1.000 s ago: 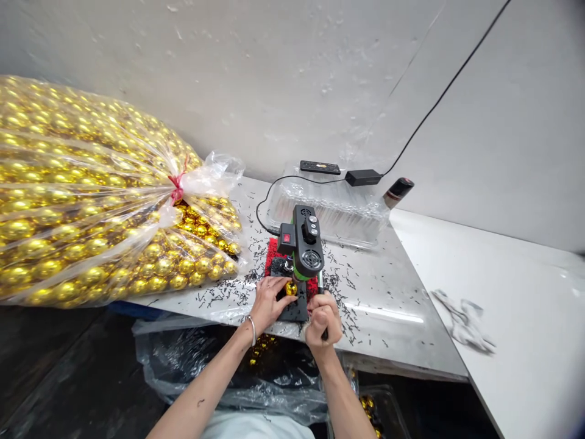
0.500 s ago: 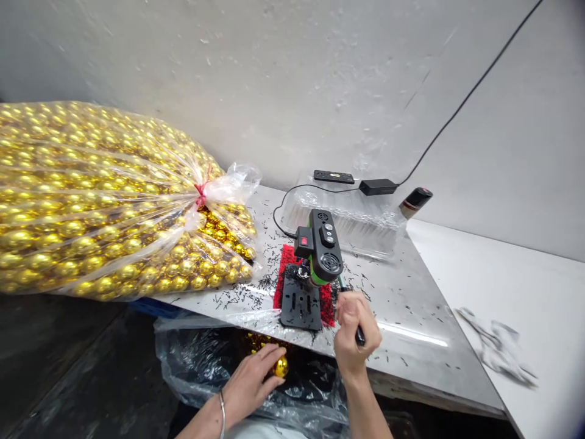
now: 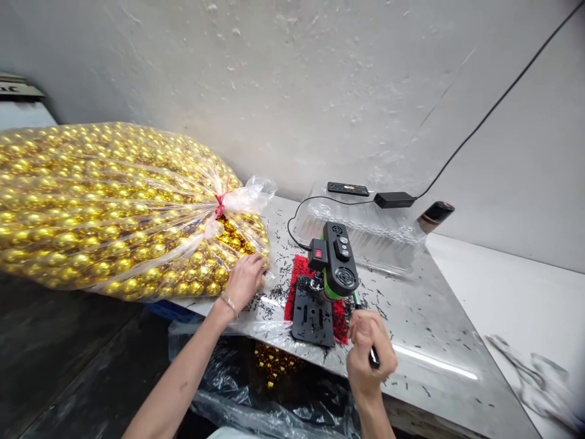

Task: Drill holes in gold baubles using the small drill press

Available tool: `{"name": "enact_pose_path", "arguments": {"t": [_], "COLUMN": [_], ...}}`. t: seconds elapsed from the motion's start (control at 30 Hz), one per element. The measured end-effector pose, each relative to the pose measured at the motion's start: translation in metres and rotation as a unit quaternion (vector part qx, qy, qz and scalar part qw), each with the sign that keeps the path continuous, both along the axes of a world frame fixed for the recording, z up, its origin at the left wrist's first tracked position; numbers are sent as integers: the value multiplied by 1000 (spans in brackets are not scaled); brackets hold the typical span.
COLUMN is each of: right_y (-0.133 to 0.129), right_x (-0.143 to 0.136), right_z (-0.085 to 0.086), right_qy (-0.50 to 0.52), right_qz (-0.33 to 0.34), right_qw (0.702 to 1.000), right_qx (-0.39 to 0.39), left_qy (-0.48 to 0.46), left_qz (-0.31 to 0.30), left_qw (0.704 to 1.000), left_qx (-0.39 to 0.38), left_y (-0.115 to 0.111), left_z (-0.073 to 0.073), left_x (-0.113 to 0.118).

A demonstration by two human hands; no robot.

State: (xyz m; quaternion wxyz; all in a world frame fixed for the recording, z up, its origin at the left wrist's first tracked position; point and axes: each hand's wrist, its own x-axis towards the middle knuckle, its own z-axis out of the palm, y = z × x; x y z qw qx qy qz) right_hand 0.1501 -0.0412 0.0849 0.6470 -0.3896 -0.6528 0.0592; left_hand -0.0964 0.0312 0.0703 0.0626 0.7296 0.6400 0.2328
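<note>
My right hand is wrapped round the black-ended handle of a small black and green machine. The machine's black slotted base plate lies on a red mat strewn with small dark bits. My left hand is at the lower right side of a big clear bag of gold balls, by its opening. Its fingertips are against or inside the plastic, and what they hold, if anything, is hidden. A red tie gathers the bag's neck.
Below the table's front edge hangs an open plastic bag with gold balls inside. Behind the machine are a clear plastic tray, a black adapter, a remote-like black item and a dark-capped can. Cloth lies right.
My left hand has left the lower bag, where it was at a gold ball, and moved up to the big bag. My right hand still grips the handle. The view has shifted.
</note>
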Motion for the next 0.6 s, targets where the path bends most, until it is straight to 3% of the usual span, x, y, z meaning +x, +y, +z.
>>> {"name": "enact_pose_path", "arguments": {"t": [0.1,0.27,0.37,0.5,0.57,0.6], "right_y": [0,0,0,0,0,0], "right_x": [0,1,1,1,1,0], "right_z": [1,-1,-2,-2,-2,-2], "right_qy": [-12,-14,-15,-18,-18,-17], "right_qz": [2,4,1,3,5,5], "right_qw": [1000,1000,1000,1000,1000,1000], "right_qx": [4,2,-2,-1,3,4], "left_qy": [144,177,176,155,74,-14], "left_qz": [-8,-24,-24,-24,-6,6], "left_qw": [984,969,969,977,991,995], "left_qx": [-105,-168,-174,-141,-111,-100], "left_y": [41,66,67,52,36,26], "left_z": [9,3,1,12,18,20], "left_x": [1,16,19,6,-3,-6]}}
